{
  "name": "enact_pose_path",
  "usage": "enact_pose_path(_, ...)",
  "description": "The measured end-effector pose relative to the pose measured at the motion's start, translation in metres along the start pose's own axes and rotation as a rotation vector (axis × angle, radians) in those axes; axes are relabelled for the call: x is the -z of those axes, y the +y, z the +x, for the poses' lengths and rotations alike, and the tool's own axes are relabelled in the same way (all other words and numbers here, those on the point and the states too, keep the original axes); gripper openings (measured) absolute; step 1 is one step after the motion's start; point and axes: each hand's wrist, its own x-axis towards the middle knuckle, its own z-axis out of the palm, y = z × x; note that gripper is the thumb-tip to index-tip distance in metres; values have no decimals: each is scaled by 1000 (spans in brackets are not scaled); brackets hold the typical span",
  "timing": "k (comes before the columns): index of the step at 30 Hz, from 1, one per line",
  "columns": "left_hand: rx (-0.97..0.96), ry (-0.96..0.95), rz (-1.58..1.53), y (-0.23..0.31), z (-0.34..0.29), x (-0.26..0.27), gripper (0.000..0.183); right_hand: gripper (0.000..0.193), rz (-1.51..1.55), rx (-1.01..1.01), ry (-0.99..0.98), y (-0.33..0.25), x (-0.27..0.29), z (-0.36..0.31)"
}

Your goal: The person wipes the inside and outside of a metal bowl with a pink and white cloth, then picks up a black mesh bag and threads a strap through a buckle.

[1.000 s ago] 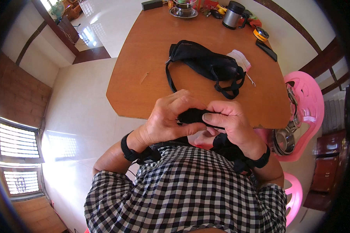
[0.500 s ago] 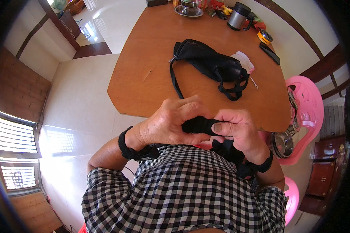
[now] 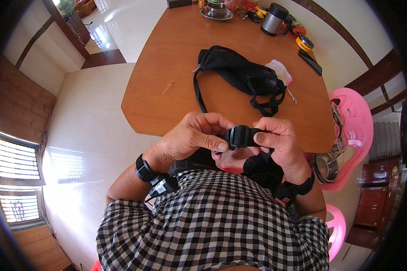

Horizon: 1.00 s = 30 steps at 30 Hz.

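Note:
A black strap (image 3: 249,136) is stretched between my two hands, close to the near edge of the table, with a black plastic slide buckle (image 3: 238,136) facing up on it. My left hand (image 3: 195,134) pinches the strap at the buckle's left side, thumb on top. Right of the buckle, my right hand (image 3: 280,139) grips the strap between thumb and curled fingers. Beyond them a black sling bag (image 3: 239,71) lies on the brown table (image 3: 163,58). Its thin strap (image 3: 199,95) runs down toward my left hand, where my fingers hide its end.
A white and pink cloth item (image 3: 280,71) lies beside the bag. Farther right are a black phone (image 3: 310,62), a yellow-banded round tin (image 3: 305,43) and a steel mug (image 3: 274,21). A pink chair (image 3: 360,122) holding metal pots (image 3: 326,166) stands right of the table.
My left hand has turned and loosened from its wrapped hold, so the buckle now shows between my hands. My right hand keeps its grip. The bag stays on the table.

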Motion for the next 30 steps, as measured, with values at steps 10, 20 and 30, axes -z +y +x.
enact_pose_path(10, -28, 42, -242, -14, 3, -1, 25, 8, -574, 307, 263, 13, 8, 12)
enact_pose_path(20, -145, 178, -216, -19, 11, -11, 22, 21, -1079, 828, 316, -19, -15, 13)
enact_pose_path(30, -179, 75, -235, -27, 11, -5, 24, 28, -976, 724, 255, -5, -26, 11)
